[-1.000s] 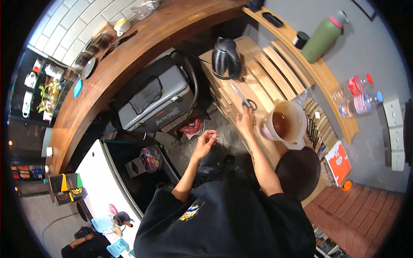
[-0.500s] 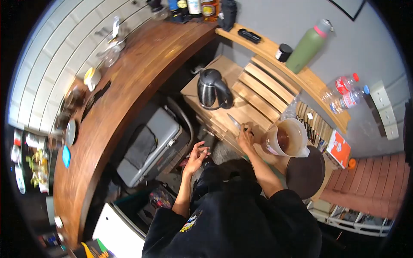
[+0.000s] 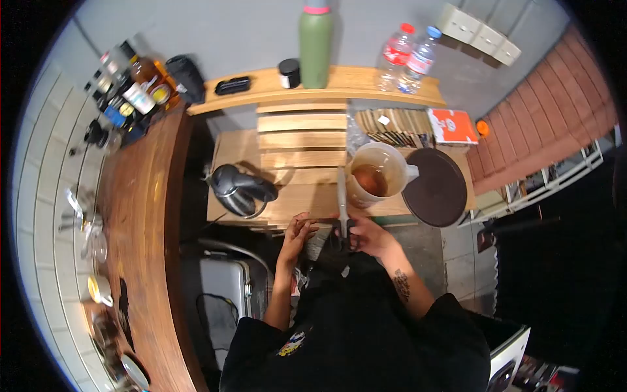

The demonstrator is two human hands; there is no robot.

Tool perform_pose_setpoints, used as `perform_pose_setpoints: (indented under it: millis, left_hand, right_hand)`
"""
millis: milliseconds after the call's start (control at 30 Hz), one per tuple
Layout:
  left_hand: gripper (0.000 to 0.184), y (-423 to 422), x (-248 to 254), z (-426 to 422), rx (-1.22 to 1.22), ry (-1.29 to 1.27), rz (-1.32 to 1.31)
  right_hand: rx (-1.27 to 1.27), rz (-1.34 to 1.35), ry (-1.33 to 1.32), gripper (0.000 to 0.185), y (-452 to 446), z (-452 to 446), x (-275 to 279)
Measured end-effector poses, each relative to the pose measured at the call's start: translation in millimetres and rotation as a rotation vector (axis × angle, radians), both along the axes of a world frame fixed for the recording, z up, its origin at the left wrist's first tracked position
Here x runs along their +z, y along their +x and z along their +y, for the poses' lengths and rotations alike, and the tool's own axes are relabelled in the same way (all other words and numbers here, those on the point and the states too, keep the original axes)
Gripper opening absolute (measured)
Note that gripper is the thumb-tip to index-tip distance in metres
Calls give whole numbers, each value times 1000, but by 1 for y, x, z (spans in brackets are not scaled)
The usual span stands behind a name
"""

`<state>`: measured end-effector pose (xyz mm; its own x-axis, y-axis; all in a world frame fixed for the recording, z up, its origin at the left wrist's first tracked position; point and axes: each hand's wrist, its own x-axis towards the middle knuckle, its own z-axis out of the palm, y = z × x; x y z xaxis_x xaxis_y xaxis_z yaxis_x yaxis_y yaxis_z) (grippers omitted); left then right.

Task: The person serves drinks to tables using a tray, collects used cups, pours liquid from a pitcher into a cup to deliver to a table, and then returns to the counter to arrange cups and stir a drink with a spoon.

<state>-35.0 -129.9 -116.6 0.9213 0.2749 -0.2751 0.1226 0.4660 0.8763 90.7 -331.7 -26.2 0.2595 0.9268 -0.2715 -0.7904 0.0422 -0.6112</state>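
My right hand (image 3: pixel 373 236) grips a pair of scissors (image 3: pixel 342 199) by its dark handles. The grey blades look closed together and point away from me, over the front of the wooden table. Just right of the blades stands a translucent plastic pitcher (image 3: pixel 385 163) with brown liquid in it. My left hand (image 3: pixel 298 236) is held low at the table's front edge, fingers loosely bent and apart, with nothing visible in it. A black and steel electric kettle (image 3: pixel 236 191) sits on the table beyond and left of that hand.
A dark round lid or tray (image 3: pixel 436 188) lies right of the pitcher. Behind are wooden slats (image 3: pixel 302 140) and a narrow shelf (image 3: pixel 356 81) bearing a green bottle (image 3: pixel 315 49) and two plastic bottles. A long wooden counter (image 3: pixel 147 228) runs along my left, above a grey case (image 3: pixel 225 277).
The view has swung right, facing the shelf squarely. My right hand has drawn the scissors nearer my body and turned their blades straight away from me. My left hand stays open.
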Motion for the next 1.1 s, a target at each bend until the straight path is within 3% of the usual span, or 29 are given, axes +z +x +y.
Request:
perform_pose_setpoints:
  millis: [100,167,233,300,433,567,633,700,867,1000,1100]
  left_hand:
    - [36,21,15,-6,-74,45,-49]
    - [37,35,27,-7,-38,28,-71]
    - [37,47,43,-7,-41,62,-58]
    - [33,58,47,-6,-7,76,-109]
    - [30,73,67,-16,114,111,-134]
    - [30,85,96,-32,273,186,-109]
    - [29,92,98,-37,323,211,-124]
    - [29,98,100,-45,390,261,-124]
    - [31,111,103,-62,481,344,-168]
    - [31,112,107,-72,530,359,-158]
    - [31,113,101,-76,554,347,-165]
  right_hand:
    - [-234,-158,-90,45,14,-39,55]
    - [-460,-238,-149,36,47,-75,40]
    - [-482,-334,-41,28,87,-92,74]
    - [-659,-445,-59,21,125,-99,87]
    - [-729,-609,-166,15,221,-123,84]
    - [-842,-614,-440,13,309,-111,76]
    - [-797,-659,-407,17,333,-100,79]
    - [-597,-762,-525,17,355,-88,83]
    - [-501,-1028,-647,27,386,-57,94]
    - [-482,-1000,-642,29,397,-47,89]
    - [-618,-827,-474,27,390,-45,77]
